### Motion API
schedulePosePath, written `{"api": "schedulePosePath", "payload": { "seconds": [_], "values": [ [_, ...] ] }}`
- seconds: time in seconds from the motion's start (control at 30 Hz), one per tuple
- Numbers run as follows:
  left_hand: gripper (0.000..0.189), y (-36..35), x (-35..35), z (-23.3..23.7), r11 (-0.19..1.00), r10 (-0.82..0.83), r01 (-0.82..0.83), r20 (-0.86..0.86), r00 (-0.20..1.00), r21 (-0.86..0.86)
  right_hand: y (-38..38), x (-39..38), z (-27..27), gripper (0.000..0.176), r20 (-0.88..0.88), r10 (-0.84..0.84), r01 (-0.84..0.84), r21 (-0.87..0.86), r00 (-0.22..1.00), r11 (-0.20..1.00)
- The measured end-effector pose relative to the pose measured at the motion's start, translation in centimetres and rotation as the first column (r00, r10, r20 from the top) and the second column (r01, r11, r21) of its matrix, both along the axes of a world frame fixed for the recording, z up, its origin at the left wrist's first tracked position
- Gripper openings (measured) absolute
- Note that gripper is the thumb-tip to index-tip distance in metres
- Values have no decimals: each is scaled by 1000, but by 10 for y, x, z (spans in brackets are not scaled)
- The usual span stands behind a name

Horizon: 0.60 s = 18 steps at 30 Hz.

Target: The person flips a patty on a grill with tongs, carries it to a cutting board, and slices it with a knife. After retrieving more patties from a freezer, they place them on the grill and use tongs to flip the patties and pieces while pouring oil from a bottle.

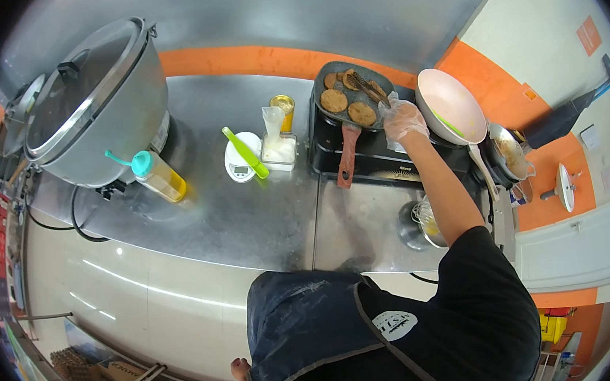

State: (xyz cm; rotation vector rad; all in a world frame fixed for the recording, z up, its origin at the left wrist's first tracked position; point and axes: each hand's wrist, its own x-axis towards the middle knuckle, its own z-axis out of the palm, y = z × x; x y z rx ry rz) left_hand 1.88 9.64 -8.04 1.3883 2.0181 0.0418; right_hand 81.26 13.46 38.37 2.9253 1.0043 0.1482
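Observation:
My right hand (402, 121), in a clear plastic glove, is closed on dark tongs (368, 87) above a grey frying pan (376, 73). The tips of the tongs reach among several round brown patties, one of them a patty (362, 114) near the pan's front. The pan rests on a black gas stove (331, 153), its reddish-brown handle (348, 153) pointing toward me. Low by my side hangs my left hand (240, 368), small in view, with curled fingers and nothing visible in them.
Right of the pan lies a pale pink wok (450, 96) with a green utensil inside. A whisk (423, 216) sits in a metal container near the front. Leftward are a kitchen scale (240, 169), a green-handled tool (245, 152), an oil bottle (161, 179) and a large rice cooker (110, 114).

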Motion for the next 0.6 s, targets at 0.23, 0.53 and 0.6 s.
{"api": "schedulePosePath", "payload": {
  "seconds": [0.23,0.53,0.6],
  "values": [
    [41,5,-3,2,997,-47,47,-10,999,-67,-15,-1,18,34,45,72,-74,54,996,996],
    [37,4,3,3,998,-64,62,-70,995,-17,-53,42,-12,32,200,131,-100,-156,971,983],
    [36,5,2,5,999,-54,54,-44,998,2,-55,35,-3,30,189,157,-140,-100,969,985]
  ]
}}
